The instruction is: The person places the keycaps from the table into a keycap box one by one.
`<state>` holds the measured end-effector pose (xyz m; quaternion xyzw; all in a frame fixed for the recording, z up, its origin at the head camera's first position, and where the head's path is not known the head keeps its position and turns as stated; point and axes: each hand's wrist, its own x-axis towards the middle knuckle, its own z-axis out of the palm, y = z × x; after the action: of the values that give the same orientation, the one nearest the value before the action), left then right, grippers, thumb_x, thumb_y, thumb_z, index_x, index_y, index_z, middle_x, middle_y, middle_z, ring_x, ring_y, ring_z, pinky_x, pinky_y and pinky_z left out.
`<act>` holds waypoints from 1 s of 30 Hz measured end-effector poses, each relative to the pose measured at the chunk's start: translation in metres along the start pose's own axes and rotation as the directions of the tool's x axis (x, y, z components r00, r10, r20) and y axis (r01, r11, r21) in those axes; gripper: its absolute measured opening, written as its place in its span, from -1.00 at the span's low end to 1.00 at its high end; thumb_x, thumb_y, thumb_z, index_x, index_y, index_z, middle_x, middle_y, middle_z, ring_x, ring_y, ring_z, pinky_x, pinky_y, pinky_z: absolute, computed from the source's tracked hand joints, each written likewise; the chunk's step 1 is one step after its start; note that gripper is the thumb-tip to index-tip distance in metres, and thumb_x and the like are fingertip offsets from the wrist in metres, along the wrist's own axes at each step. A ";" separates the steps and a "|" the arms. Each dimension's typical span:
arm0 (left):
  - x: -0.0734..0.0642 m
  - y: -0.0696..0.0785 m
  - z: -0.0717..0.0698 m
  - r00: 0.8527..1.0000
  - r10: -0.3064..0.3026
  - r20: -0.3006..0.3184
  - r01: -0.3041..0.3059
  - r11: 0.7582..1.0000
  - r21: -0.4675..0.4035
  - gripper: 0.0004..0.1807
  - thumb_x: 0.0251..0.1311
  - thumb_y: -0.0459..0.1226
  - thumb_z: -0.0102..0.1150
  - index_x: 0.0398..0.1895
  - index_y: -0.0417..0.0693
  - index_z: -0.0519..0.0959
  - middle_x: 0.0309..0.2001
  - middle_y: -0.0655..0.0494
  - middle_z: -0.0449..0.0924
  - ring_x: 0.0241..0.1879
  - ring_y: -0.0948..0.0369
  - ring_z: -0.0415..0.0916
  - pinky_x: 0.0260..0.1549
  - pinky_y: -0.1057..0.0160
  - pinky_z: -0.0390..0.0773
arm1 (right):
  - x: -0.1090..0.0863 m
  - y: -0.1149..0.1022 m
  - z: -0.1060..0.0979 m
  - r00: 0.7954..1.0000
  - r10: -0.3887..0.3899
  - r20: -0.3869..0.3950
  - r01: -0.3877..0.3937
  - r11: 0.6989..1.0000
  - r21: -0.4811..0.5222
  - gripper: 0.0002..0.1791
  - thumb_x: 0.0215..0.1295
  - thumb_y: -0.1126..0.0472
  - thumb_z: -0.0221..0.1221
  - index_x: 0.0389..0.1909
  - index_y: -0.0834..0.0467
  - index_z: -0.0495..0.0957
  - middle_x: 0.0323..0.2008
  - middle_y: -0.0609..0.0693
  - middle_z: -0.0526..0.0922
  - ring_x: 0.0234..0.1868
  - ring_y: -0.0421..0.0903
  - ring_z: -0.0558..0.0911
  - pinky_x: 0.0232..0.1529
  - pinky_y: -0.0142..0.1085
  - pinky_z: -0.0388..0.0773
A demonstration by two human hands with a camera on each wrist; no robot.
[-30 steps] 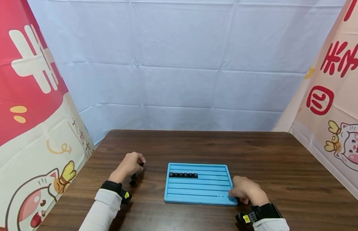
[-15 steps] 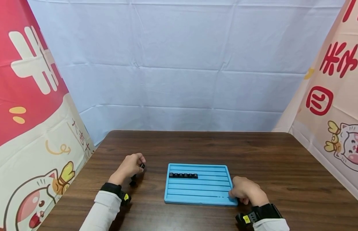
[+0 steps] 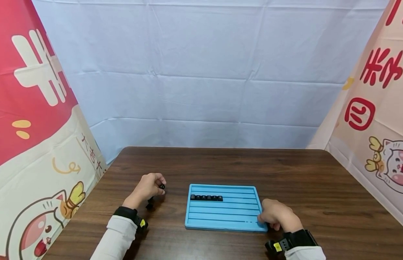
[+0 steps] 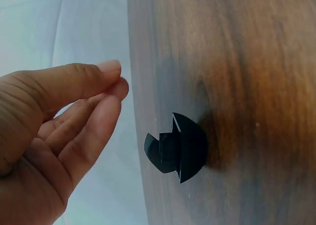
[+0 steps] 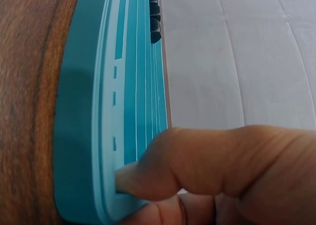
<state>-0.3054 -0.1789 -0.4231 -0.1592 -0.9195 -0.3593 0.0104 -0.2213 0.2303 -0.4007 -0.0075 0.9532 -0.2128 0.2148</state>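
My left hand (image 3: pixel 148 187) pinches a small black keycap (image 3: pixel 162 186) between thumb and fingertips, left of the blue grooved tray (image 3: pixel 222 216). In the left wrist view the fingertips (image 4: pixel 111 66) meet and hide that piece. More black keycaps (image 4: pixel 190 148) lie close together on the table below this hand. At the tray's near right corner, my right hand (image 3: pixel 277 213) grips the rim; the right wrist view has its thumb (image 5: pixel 148 178) on top of the corner and the other fingers against the side. A row of several black keycaps (image 3: pixel 206 198) stands in one upper groove, starting from the left end.
The dark wooden table (image 3: pixel 221 164) has rounded far corners. A pale blue cloth (image 3: pixel 201 90) hangs behind it, with printed cloths at the left (image 3: pixel 35 151) and right (image 3: pixel 377 162) sides. Both wrists wear black straps with cameras.
My left hand has shifted slightly to the right, and the pinched keycap shows more between the fingers. My right hand and the tray have stayed put.
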 end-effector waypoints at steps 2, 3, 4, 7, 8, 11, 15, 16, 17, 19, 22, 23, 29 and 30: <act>0.000 0.000 0.000 1.000 -0.003 -0.012 0.003 1.000 0.001 -0.71 -0.14 -0.55 0.37 -0.33 -0.17 0.55 -0.45 0.13 0.50 -0.41 0.21 0.47 -0.46 0.23 0.53 | 0.000 0.000 0.000 1.000 -0.001 0.001 0.001 1.000 -0.002 -0.85 0.12 0.28 0.20 -0.51 0.24 0.44 -0.70 0.09 0.46 -0.75 -0.08 0.46 -0.68 -0.30 0.40; 0.000 0.001 0.000 1.000 -0.011 -0.015 0.011 1.000 -0.002 -0.70 -0.15 -0.56 0.36 -0.31 -0.18 0.55 -0.44 0.12 0.50 -0.40 0.20 0.48 -0.46 0.23 0.53 | 0.001 0.000 0.000 1.000 -0.001 0.001 0.001 1.000 -0.002 -0.85 0.12 0.28 0.20 -0.52 0.24 0.44 -0.70 0.09 0.46 -0.75 -0.08 0.46 -0.68 -0.30 0.40; 0.000 0.001 0.000 1.000 -0.017 -0.021 0.017 1.000 0.001 -0.68 -0.16 -0.56 0.37 -0.30 -0.17 0.54 -0.43 0.12 0.50 -0.39 0.20 0.48 -0.45 0.23 0.53 | 0.001 0.000 0.000 1.000 -0.001 0.001 0.001 1.000 -0.002 -0.85 0.12 0.28 0.20 -0.52 0.24 0.44 -0.70 0.09 0.46 -0.75 -0.08 0.46 -0.68 -0.30 0.40; 0.001 0.001 -0.001 0.999 -0.035 -0.020 0.035 0.999 0.001 -0.70 -0.16 -0.57 0.37 -0.37 -0.13 0.53 -0.44 0.11 0.50 -0.40 0.20 0.48 -0.47 0.24 0.53 | 0.001 0.000 0.000 1.000 -0.002 0.000 0.002 1.000 -0.005 -0.85 0.12 0.28 0.20 -0.53 0.24 0.44 -0.71 0.09 0.46 -0.75 -0.08 0.46 -0.69 -0.30 0.40; 0.001 0.001 -0.001 0.999 -0.041 -0.018 0.041 0.999 -0.001 -0.70 -0.16 -0.56 0.37 -0.40 -0.12 0.52 -0.44 0.11 0.50 -0.40 0.20 0.48 -0.47 0.24 0.53 | 0.001 0.000 0.000 1.000 -0.003 0.000 0.003 1.000 -0.002 -0.85 0.11 0.28 0.20 -0.53 0.24 0.44 -0.71 0.09 0.46 -0.75 -0.08 0.46 -0.69 -0.30 0.40; 0.000 0.001 -0.002 0.999 -0.047 -0.006 0.047 0.999 -0.014 -0.72 -0.14 -0.56 0.35 -0.44 -0.08 0.52 -0.45 0.12 0.50 -0.41 0.22 0.47 -0.46 0.25 0.52 | 0.000 0.000 0.000 1.000 -0.008 -0.003 0.008 1.000 0.003 -0.85 0.11 0.28 0.20 -0.54 0.23 0.45 -0.72 0.08 0.46 -0.76 -0.09 0.45 -0.69 -0.31 0.40; -0.002 -0.001 -0.001 0.999 -0.030 0.019 0.031 0.998 -0.057 -0.77 -0.07 -0.57 0.30 -0.36 -0.16 0.58 -0.43 0.11 0.52 -0.43 0.22 0.48 -0.50 0.26 0.53 | -0.001 0.000 -0.001 1.000 -0.013 0.006 0.013 1.000 0.018 -0.86 0.12 0.30 0.18 -0.55 0.24 0.45 -0.75 0.05 0.42 -0.78 -0.13 0.38 -0.70 -0.34 0.35; -0.002 -0.002 0.000 0.999 -0.026 0.021 0.027 0.997 -0.067 -0.78 -0.06 -0.56 0.29 -0.33 -0.18 0.59 -0.43 0.11 0.52 -0.45 0.22 0.49 -0.52 0.25 0.53 | -0.001 0.000 -0.001 1.000 -0.018 0.012 0.018 1.000 0.021 -0.86 0.13 0.30 0.18 -0.55 0.24 0.45 -0.75 0.05 0.40 -0.78 -0.13 0.37 -0.70 -0.34 0.34; -0.002 -0.002 0.000 0.999 -0.023 0.022 0.025 0.997 -0.079 -0.78 -0.04 -0.55 0.28 -0.30 -0.20 0.60 -0.42 0.11 0.52 -0.46 0.21 0.49 -0.54 0.25 0.53 | -0.002 0.000 -0.001 1.000 -0.017 0.015 0.017 1.000 0.024 -0.86 0.13 0.31 0.17 -0.55 0.24 0.46 -0.76 0.04 0.39 -0.78 -0.14 0.35 -0.70 -0.34 0.33; -0.003 -0.004 0.000 1.000 -0.024 0.018 0.026 0.994 -0.102 -0.77 -0.02 -0.54 0.27 -0.23 -0.23 0.60 -0.42 0.10 0.52 -0.49 0.19 0.49 -0.58 0.24 0.52 | -0.002 0.000 -0.001 1.000 -0.022 0.021 0.021 0.999 0.028 -0.86 0.14 0.31 0.17 -0.54 0.24 0.45 -0.76 0.04 0.39 -0.78 -0.14 0.34 -0.70 -0.34 0.33; -0.003 -0.005 0.000 0.999 -0.045 0.002 0.044 0.987 -0.154 -0.72 0.01 -0.50 0.27 -0.14 -0.24 0.58 -0.42 0.08 0.51 -0.51 0.14 0.49 -0.58 0.19 0.52 | -0.002 0.000 -0.001 0.999 -0.027 0.025 0.026 0.999 0.029 -0.86 0.15 0.30 0.17 -0.53 0.24 0.45 -0.75 0.04 0.39 -0.77 -0.13 0.35 -0.69 -0.33 0.34; -0.004 -0.005 0.000 0.999 -0.053 -0.001 0.052 0.983 -0.175 -0.70 0.01 -0.49 0.27 -0.13 -0.24 0.57 -0.43 0.07 0.50 -0.51 0.12 0.49 -0.57 0.16 0.53 | -0.002 0.000 -0.001 0.999 -0.024 0.025 0.023 0.999 0.027 -0.86 0.15 0.30 0.17 -0.53 0.24 0.44 -0.75 0.04 0.39 -0.77 -0.13 0.35 -0.69 -0.33 0.34; -0.005 -0.005 0.001 0.998 -0.059 -0.011 0.055 0.971 -0.232 -0.80 0.03 -0.43 0.31 -0.24 -0.16 0.58 -0.44 0.08 0.52 -0.48 0.07 0.48 -0.50 0.10 0.54 | -0.001 0.000 -0.001 1.000 -0.017 0.024 0.017 1.000 0.018 -0.85 0.15 0.29 0.17 -0.53 0.24 0.44 -0.76 0.04 0.39 -0.77 -0.12 0.38 -0.69 -0.33 0.36; -0.005 -0.005 0.001 0.999 -0.051 -0.015 0.047 0.974 -0.223 -0.82 0.03 -0.42 0.32 -0.27 -0.13 0.59 -0.44 0.09 0.52 -0.48 0.08 0.48 -0.50 0.12 0.53 | -0.001 0.000 -0.001 1.000 -0.016 0.024 0.016 1.000 0.015 -0.85 0.16 0.29 0.17 -0.54 0.24 0.44 -0.76 0.04 0.40 -0.77 -0.12 0.38 -0.69 -0.32 0.36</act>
<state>-0.3016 -0.1832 -0.4275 -0.1330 -0.8770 -0.4617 -0.0069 -0.2208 0.2312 -0.3997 -0.0162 0.9488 -0.2216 0.2245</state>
